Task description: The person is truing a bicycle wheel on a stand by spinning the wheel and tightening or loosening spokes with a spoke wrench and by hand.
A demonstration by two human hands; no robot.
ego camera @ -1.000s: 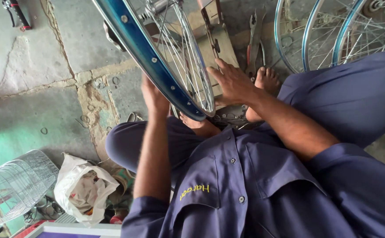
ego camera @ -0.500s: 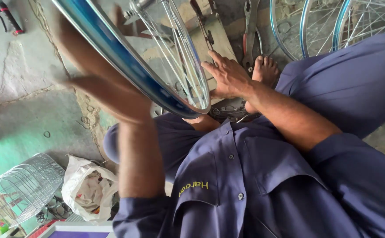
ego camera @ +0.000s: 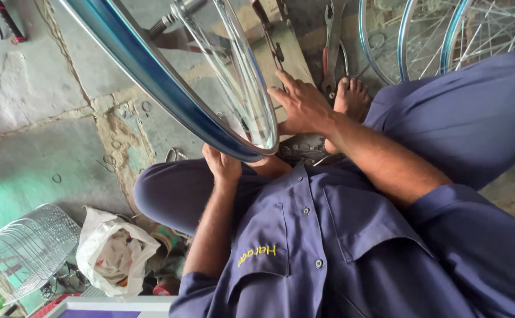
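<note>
With your left hand (ego camera: 222,166) gripping the lower edge of the blue-painted metal bicycle wheel rim (ego camera: 151,76) standing over your lap, keep it steady while your right hand (ego camera: 301,106), fingers spread flat and holding nothing, braces against its far side.

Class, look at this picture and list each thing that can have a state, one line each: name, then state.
Blue wheel rim: tilted, resting on the lap, steadied by both hands.
Left hand: holding the rim's lower edge.
Right hand: fingers spread, by the rim's inner side.
White plastic bag: open, crumpled, on the floor.
Wire basket: lying on its side.
Pliers: lying on the floor.
</note>
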